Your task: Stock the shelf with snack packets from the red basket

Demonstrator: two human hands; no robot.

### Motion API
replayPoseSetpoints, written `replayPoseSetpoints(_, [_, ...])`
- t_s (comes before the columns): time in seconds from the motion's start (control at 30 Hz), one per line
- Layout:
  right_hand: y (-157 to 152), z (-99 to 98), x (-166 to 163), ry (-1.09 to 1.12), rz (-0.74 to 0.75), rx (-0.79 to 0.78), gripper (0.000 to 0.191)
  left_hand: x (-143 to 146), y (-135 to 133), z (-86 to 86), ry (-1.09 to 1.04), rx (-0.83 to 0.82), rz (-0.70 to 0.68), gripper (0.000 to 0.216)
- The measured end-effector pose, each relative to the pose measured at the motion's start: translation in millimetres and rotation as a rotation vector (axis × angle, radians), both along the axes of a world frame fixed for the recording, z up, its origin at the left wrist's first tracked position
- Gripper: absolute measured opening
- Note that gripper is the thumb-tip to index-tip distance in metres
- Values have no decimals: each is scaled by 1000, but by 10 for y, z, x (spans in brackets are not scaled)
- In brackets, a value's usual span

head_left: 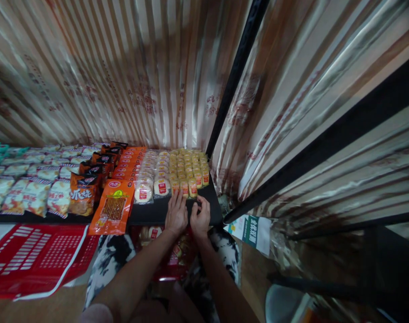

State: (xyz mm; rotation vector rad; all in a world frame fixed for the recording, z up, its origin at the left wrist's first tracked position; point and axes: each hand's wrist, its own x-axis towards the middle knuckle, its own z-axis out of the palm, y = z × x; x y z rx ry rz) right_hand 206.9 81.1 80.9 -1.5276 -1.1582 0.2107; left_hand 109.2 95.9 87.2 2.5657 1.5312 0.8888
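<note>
Right of the packs, at lower centre, a bare strip of shelf leaves a way in. Rows of packs crowd centre left, the curtain behind. A post at upper centre and a bar at right obstruct. The orange bag overhangs the front edge, lower left.

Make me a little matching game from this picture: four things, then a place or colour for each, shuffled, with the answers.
1. Yellow packs
2. Basket at lower left
3. Striped curtain
4. Front orange packet of sticks

A. Behind the dark shelf
B. Overhanging the shelf's front edge
C. At the fingertips of the left hand
D. Red, with a white handle

Pairs: 1-C; 2-D; 3-A; 4-B
</note>
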Motion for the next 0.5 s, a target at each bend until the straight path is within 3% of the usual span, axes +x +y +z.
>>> replayPoseSetpoints(0.2, [-369, -24, -168, 29, 89, -39, 24, -112, -160, -71, -17, -1, -51, 37])
replayPoseSetpoints(0.37, [-705, -107, -222, -68, 208, -77, 20, -297, -626, -288, -43, -87, -169, 40])
replayPoseSetpoints(0.5, [-827, -235, -204, -180, 316, -312, 20, -479, -981, -527, -72, -164, -163, 50])
